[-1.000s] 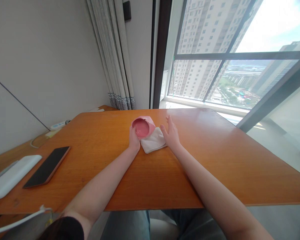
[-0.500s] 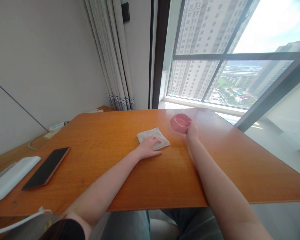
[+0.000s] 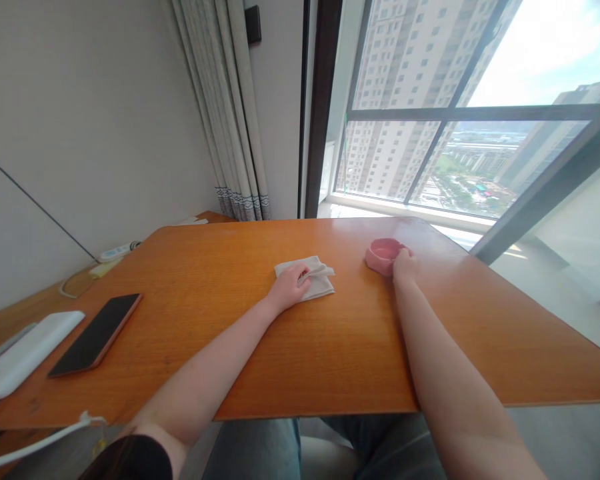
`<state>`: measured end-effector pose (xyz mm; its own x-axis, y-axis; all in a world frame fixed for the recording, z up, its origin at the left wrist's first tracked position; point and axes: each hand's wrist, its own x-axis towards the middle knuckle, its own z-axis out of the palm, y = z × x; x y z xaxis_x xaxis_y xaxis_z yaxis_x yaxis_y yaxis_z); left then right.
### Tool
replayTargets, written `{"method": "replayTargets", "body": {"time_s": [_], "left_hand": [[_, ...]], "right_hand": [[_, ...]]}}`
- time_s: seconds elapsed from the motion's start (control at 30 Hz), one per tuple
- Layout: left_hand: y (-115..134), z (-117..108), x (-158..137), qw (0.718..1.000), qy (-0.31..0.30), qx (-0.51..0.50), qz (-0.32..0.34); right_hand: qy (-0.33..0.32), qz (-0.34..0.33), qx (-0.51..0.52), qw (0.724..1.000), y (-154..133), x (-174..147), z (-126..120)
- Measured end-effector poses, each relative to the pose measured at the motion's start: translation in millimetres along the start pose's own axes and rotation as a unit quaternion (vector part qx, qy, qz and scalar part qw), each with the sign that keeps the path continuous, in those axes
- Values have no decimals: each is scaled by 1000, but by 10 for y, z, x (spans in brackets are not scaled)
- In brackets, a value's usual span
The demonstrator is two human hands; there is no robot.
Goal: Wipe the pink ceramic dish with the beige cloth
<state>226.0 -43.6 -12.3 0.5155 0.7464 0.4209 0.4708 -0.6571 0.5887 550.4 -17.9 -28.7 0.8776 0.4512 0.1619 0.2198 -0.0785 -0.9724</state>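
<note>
On the wooden table lies a folded pale grey cloth. My left hand is closed on it, and the part by the fingers is bunched up and lifted. Farther right, my right hand grips the near right rim of a pink ashtray with angular sides and a round hollow. The ashtray looks upright at table level; whether its base touches the wood I cannot tell. The right fingers are partly hidden behind its rim.
At the left lie a dark phone with a reddish edge and a long white object. A power strip sits by the wall. A white cable crosses the lower left corner. Beyond the table stand a curtain and a window.
My right hand has moved the ashtray to the right and slightly nearer. My left hand, flat on the cloth before, has closed and gathered up part of it.
</note>
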Motion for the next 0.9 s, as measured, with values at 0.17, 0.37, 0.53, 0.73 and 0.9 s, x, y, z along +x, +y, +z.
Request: {"method": "replayTargets", "body": {"time_s": [0.17,0.37,0.53,0.73,0.9], "left_hand": [[-12,-27,2,989,118,-69,-62],[-50,-94,20,896,357,-215,-151],[-151,-128,63,849,405,-259,-219],[-258,-222,82,836,436,-248,-224],[-580,-493,56,773,521,-209,-296]], "right_hand": [[0,6,-42,999,-25,-26,-36],[34,-19,-94,995,-207,-126,-118],[-123,-322,-94,934,-638,-916,28],[-480,-387,-337,711,-480,-2017,289],[-458,-345,-414,707,-350,-1757,293]]}}
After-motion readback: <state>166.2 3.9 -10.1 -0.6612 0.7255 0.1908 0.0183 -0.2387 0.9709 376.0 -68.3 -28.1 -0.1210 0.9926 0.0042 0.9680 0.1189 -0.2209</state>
